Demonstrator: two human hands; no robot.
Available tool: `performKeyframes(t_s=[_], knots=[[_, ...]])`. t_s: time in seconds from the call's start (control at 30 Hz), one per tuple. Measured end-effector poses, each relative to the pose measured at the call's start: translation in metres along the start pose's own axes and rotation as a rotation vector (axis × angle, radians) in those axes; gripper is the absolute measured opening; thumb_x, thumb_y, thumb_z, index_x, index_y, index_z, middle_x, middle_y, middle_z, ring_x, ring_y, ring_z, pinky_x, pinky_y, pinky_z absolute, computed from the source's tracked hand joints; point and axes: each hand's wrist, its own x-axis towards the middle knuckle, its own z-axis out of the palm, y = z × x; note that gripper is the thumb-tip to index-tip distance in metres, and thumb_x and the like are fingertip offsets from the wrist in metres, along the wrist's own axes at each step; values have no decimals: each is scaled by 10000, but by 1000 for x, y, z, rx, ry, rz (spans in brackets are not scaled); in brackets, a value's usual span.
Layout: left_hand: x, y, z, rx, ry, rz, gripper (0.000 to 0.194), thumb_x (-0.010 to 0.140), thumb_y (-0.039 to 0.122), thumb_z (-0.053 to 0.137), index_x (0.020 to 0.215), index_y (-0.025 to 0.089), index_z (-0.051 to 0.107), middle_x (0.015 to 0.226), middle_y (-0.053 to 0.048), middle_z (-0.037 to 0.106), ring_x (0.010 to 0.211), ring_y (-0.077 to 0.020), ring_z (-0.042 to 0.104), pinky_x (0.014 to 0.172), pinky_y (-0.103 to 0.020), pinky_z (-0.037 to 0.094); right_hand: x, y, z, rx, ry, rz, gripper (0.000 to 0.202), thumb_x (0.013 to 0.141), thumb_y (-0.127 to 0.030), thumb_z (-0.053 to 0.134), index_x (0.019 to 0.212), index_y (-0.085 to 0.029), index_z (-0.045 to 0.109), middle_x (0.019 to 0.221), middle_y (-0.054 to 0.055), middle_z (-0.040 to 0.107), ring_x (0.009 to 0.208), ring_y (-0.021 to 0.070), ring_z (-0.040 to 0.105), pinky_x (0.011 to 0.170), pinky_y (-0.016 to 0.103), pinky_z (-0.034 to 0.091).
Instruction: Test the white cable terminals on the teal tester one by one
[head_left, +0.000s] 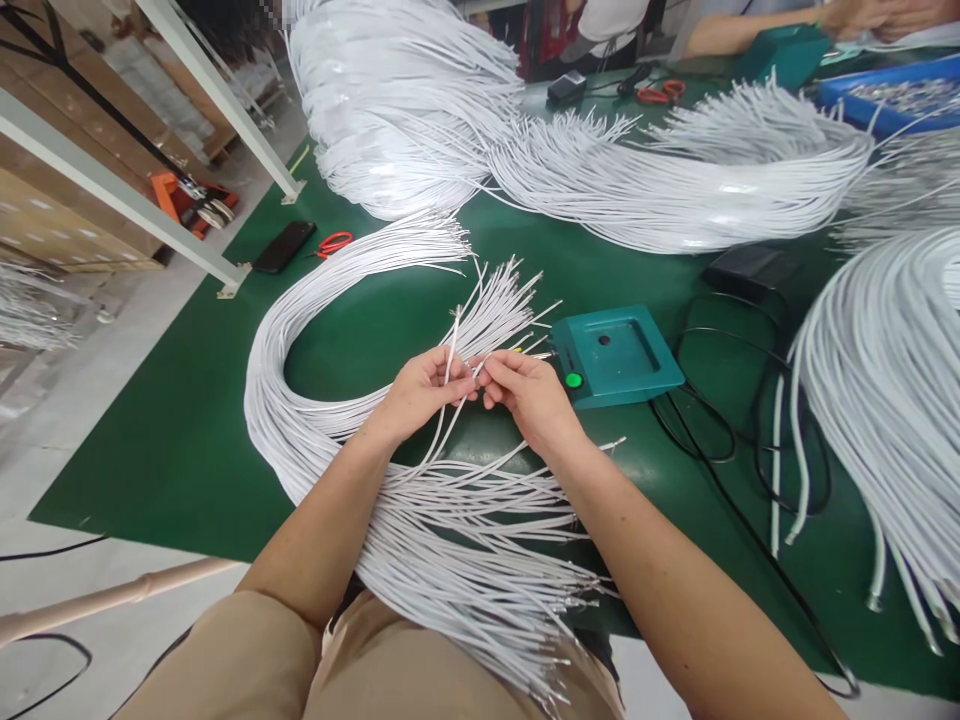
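Observation:
My left hand (431,388) is closed on a white cable (453,345), whose upper end sticks up above the fingers. Close beside it, my right hand (517,388) pinches a white cable near its end; the fingertips of both hands almost meet and hide the exact grip. Around and below my hands lies a curved bundle of white cables (281,345). Its loose ends fan out behind my hands and towards my lap. Just right of my right hand is a teal tray-like device (664,345) with a green button (574,380).
Larger white cable bundles (390,100) lie at the back and right (892,350). A black phone (285,247) and red-handled scissors (334,243) lie at left. Black cords (712,440) loop beside a black adapter (750,270). Another person's arm (750,32) is near a blue bin (847,100).

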Motion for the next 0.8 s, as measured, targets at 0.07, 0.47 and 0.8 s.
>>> performKeyframes(t_s=[0.07,0.47,0.8], knots=[[-1,1,1,-11,-10,-7,368,712,256,749,689,172,391,679,32,599,659,-90,608,568,-196,413,0,-1,-1,44,-28,38,237,703,-324,675,584,-161,551,525,-43,485,486,70,438,505,224,378],[-3,2,8,45,-134,-8,348,797,247,657,690,186,331,709,6,629,665,-104,625,580,-213,409,0,-8,1,63,-19,64,334,762,-469,642,663,-150,614,491,-57,435,450,81,457,484,239,331],[-1,0,-1,0,-77,10,264,781,272,694,802,171,451,764,12,623,697,-96,614,618,-207,433,2,-1,-7,210,-104,113,289,715,-411,739,779,-139,665,617,-29,558,568,79,500,643,257,452]])
